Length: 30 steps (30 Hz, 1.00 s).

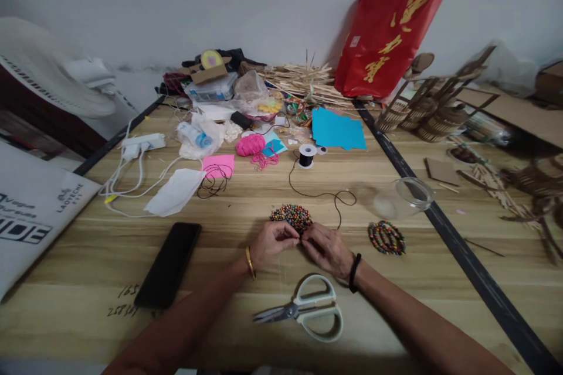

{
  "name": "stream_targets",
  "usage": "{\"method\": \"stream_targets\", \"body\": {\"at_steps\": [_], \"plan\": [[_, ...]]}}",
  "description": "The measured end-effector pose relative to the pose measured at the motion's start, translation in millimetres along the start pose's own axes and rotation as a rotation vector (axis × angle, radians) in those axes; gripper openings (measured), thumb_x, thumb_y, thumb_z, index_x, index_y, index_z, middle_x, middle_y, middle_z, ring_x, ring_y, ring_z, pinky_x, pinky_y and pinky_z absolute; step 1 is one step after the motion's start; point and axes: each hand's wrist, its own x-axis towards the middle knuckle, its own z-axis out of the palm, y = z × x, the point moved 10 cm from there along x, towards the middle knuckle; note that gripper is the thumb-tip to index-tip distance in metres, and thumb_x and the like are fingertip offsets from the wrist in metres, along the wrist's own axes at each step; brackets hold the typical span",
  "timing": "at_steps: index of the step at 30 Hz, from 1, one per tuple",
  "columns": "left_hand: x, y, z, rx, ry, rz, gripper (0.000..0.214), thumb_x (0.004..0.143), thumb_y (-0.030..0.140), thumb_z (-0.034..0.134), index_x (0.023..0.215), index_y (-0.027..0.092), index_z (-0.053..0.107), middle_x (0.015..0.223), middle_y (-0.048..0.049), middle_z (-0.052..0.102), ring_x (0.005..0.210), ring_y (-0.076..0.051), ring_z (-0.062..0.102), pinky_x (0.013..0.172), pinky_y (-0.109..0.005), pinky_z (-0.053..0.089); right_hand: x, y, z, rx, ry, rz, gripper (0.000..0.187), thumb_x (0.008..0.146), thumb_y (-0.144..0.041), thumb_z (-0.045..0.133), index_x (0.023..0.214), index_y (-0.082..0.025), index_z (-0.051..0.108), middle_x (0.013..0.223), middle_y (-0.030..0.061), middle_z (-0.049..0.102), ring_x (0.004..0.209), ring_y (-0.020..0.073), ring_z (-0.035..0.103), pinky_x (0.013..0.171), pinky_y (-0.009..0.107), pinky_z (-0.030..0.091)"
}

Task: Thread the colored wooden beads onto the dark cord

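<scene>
A pile of small multicoloured beads (291,215) lies on the wooden table just beyond my hands. My left hand (278,240), with a gold bangle at its wrist, is closed in a pinch at the near edge of the pile; what sits between its fingertips is too small to make out. Almost touching it, my right hand (326,248) is closed, fingertips pinched together. A thin black cord (323,194) runs from the spool (307,156) to behind my right hand and seems held in its fingers. Scissors (303,310) with pale green handles lie partly open nearer to me.
A strung bead coil (386,238) and a clear round container (413,194) lie to the right. At left are a black phone (168,265), white paper (175,192) and a power strip (143,145). Pink yarn (250,145), blue sheets (338,129) and a red bag (393,32) stand farther back.
</scene>
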Motion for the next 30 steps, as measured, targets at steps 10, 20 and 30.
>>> {"method": "stream_targets", "body": {"at_steps": [10, 20, 30], "plan": [[-1.1, 2.5, 1.5, 0.054, -0.007, 0.034, 0.022, 0.068, 0.029, 0.073, 0.074, 0.010, 0.065, 0.070, -0.0036, 0.064, 0.064, -0.011, 0.056, 0.062, -0.021, 0.044, -1.4, 0.4, 1.6, -0.003, -0.017, -0.004, 0.006, 0.091, -0.016, 0.047, 0.090, -0.019, 0.053, 0.079, 0.0047, 0.058, 0.070, 0.0146, 0.055, 0.062, 0.025, 0.044], [-0.9, 1.2, 1.3, 0.083, -0.007, 0.045, 0.021, 0.068, 0.028, 0.073, 0.075, 0.009, 0.065, 0.072, -0.0044, 0.065, 0.066, -0.012, 0.058, 0.065, -0.022, 0.046, -0.1, -5.1, 0.9, 0.013, -0.020, -0.029, 0.006, 0.093, -0.020, 0.049, 0.090, -0.019, 0.054, 0.077, 0.0042, 0.060, 0.069, 0.0144, 0.056, 0.062, 0.025, 0.045], [-1.0, 2.2, 3.9, 0.075, -0.057, 0.026, 0.019, 0.068, 0.027, 0.072, 0.076, 0.010, 0.069, 0.072, -0.0047, 0.068, 0.065, -0.012, 0.059, 0.064, -0.022, 0.046, -1.4, -2.7, -0.5, 0.055, 0.007, -0.023, 0.007, 0.092, -0.024, 0.053, 0.086, -0.019, 0.051, 0.075, 0.0027, 0.060, 0.066, 0.0134, 0.055, 0.061, 0.023, 0.045]]}}
